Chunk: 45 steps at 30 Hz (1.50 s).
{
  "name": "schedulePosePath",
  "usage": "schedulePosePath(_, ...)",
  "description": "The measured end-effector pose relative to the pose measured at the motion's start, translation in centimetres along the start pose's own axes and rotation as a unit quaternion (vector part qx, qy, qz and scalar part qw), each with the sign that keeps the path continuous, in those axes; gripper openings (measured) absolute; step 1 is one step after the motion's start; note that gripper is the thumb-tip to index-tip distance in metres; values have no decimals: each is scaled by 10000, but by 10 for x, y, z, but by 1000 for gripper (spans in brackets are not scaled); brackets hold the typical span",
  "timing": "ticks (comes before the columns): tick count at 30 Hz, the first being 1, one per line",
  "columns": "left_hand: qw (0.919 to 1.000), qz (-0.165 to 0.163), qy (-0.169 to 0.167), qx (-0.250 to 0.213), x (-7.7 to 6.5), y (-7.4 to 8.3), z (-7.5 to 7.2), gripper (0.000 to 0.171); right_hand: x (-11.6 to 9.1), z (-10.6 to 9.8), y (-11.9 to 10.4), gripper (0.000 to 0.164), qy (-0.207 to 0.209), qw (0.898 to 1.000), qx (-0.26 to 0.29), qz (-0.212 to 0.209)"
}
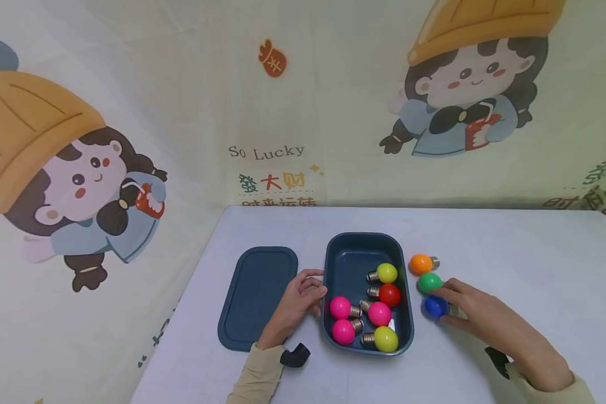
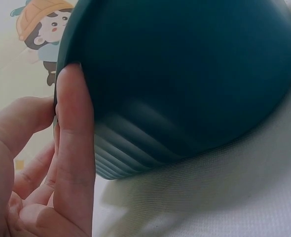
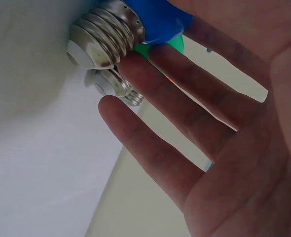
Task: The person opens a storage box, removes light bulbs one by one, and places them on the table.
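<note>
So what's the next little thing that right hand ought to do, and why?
I'd probably lift the blue bulb toward the box: the right hand's thumb and fingers are on it, six other bulbs lie in the box, and its far end has bare room.
</note>
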State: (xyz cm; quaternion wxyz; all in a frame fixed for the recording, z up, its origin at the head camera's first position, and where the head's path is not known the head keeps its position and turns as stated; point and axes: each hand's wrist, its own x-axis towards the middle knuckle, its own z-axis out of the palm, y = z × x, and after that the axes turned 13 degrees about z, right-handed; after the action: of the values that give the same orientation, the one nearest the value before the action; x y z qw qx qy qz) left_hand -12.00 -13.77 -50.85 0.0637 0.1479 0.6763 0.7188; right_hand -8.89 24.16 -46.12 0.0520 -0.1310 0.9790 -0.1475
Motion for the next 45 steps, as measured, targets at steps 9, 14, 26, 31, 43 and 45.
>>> schedulePosePath(9, 10000, 50, -29, -4, -1, 1, 3, 44, -3, -6, 0, 49, 118, 9999, 40, -59)
schedulePosePath(14, 10000, 61, -42, -17, -1, 2, 5, 43, -5, -9, -2, 48, 239, 9997, 19, -42)
schedulePosePath(26, 10000, 64, -49, -9, -2, 4, 9, 43, -4, -14, -16, 44, 612, 9974, 18, -386)
schedulePosePath(31, 10000, 67, -21, -62, -4, 4, 9, 43, 0, -19, -29, 46, 601, 9971, 29, -471)
schedulePosePath(43, 10000, 16, 49, -40, -7, 2, 8, 44, 14, -19, -64, 45, 704, 9937, 96, -863)
schedulePosePath(45, 10000, 7, 49, -60, -7, 2, 8, 44, 16, -19, -69, 44, 713, 9926, 129, -973)
